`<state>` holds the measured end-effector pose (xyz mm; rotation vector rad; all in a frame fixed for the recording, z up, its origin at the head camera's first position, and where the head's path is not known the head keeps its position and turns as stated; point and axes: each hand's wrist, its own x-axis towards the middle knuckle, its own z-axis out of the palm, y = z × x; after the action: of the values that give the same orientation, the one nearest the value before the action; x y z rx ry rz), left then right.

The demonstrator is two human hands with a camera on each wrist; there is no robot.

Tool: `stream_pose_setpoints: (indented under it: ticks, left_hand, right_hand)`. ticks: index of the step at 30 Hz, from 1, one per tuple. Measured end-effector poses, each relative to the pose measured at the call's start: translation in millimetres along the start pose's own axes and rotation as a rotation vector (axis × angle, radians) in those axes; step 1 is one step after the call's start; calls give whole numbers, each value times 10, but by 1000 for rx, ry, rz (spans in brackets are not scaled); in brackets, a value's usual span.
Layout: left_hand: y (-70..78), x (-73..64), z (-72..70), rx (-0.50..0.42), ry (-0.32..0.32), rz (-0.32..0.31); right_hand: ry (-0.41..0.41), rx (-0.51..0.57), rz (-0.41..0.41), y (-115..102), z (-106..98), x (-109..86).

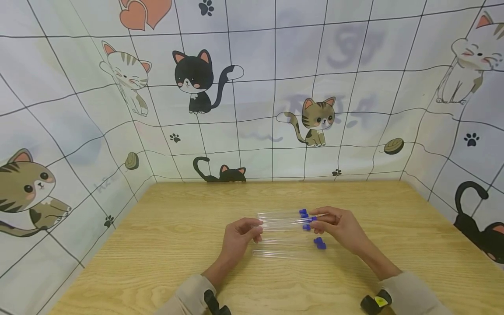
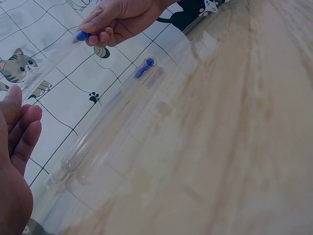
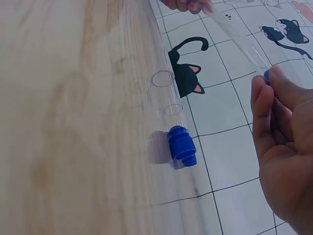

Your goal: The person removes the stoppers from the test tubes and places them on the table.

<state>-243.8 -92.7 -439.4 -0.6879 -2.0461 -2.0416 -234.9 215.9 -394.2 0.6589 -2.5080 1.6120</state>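
A clear test tube is raised between the two hands above the table. My left hand pinches it near its left end, between thumb and fingers. At the other end, my right hand pinches a blue cap at the tube's mouth. The cap is partly covered by the fingertips. Beneath and in front of the hands, more clear tubes lie sideways, roughly parallel. Blue caps lie by their right ends; in the right wrist view, caps lie close to open tube rims.
The wooden table carries the tubes and caps. A white cloth with cats and grid lines surrounds it at the back and both sides. Dark devices are worn at both wrists.
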Motion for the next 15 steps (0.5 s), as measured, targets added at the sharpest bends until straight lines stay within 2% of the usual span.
stream_pose_setpoints:
  ticks: [6, 12, 15]
  left_hand:
    - [40, 3, 7, -14, -1, -25]
    - [275, -37, 34, -4, -5, -17]
    - [305, -49, 39, -2, -4, -12]
  right_hand:
    - [-23, 18, -36, -8, -2, -17]
    - [-50, 20, -45, 10, -15, -4]
    - [-61, 7, -39, 15, -20, -1]
